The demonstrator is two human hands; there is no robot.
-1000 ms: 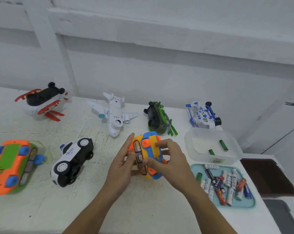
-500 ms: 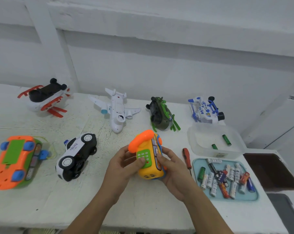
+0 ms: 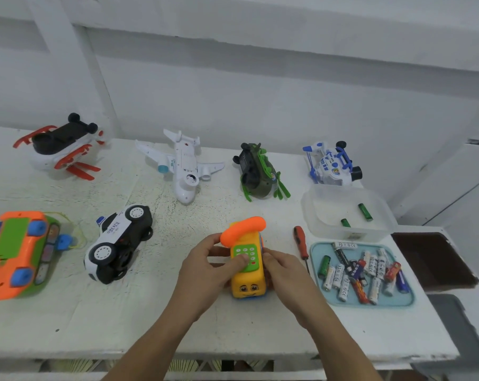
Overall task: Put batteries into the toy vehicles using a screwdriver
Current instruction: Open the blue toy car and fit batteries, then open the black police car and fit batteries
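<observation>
Two hands are on the toy I am watching, a yellow plastic bus-shaped toy phone (image 3: 246,283) with an orange handset and a green keypad. It sits near the front edge of the white table (image 3: 122,325), a little right of the middle, with its painted face towards me. My left hand (image 3: 202,270) grips its left side with the thumb pressed on the keypad. My right hand (image 3: 286,273) is curled round its right side.

Just beside the right hand lies a red-handled screwdriver (image 3: 300,244), tip towards the front edge. Beyond it, at the right edge, a pale blue flat tray (image 3: 406,301) holds a heap of loose batteries (image 3: 342,281). Behind the tray a clear plastic tub (image 3: 315,207) holds two green batteries (image 3: 365,211).

Along the back edge, right to left, I see:
- a blue-and-white helicopter (image 3: 331,166)
- a green-and-black helicopter (image 3: 256,174)
- a white airliner (image 3: 183,166)
- a red-and-white helicopter (image 3: 59,149), lying tipped over

Left of the hands a black-and-white police car (image 3: 120,243) lies on its side. At the left edge an orange-and-green toy car (image 3: 15,254) lies wheels up.
</observation>
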